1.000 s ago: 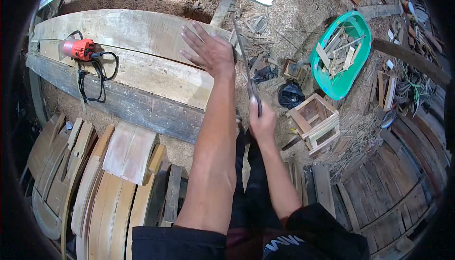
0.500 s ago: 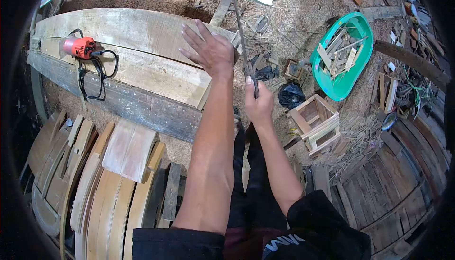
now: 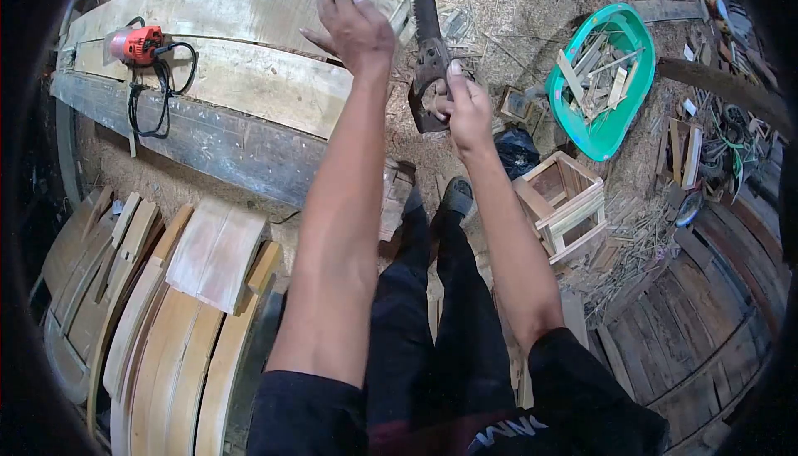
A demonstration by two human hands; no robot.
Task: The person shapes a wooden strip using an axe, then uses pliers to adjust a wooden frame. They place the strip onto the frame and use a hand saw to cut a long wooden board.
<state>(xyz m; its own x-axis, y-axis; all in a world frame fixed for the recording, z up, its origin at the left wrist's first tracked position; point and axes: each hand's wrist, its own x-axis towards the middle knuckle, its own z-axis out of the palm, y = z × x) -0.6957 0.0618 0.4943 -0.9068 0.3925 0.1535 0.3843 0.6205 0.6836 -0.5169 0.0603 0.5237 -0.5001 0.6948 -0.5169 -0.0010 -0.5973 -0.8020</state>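
My right hand (image 3: 467,113) is closed around the handle of a handsaw (image 3: 427,19), whose blade points up and away past the top edge of the view. The saw's toothed side faces left, close to the ends of the boards. My left hand (image 3: 359,30) holds nothing; its fingers are bent and apart, with the thumb stretched out to the left. Beneath that hand, in this view, lie a long upper plank (image 3: 224,7) and a second pale plank (image 3: 249,82) on the workbench.
A red power tool (image 3: 137,45) with a black cord rests on the planks at left. Shaped wooden pieces (image 3: 218,252) are stacked at lower left. To the right are a green tub (image 3: 603,142) of offcuts, a small wooden frame (image 3: 573,215) and a black plastic bag (image 3: 517,152).
The handsaw has turned from edge-on to showing its blade and handle, and sits higher. My left hand has moved up and left, its fingers now more bent.
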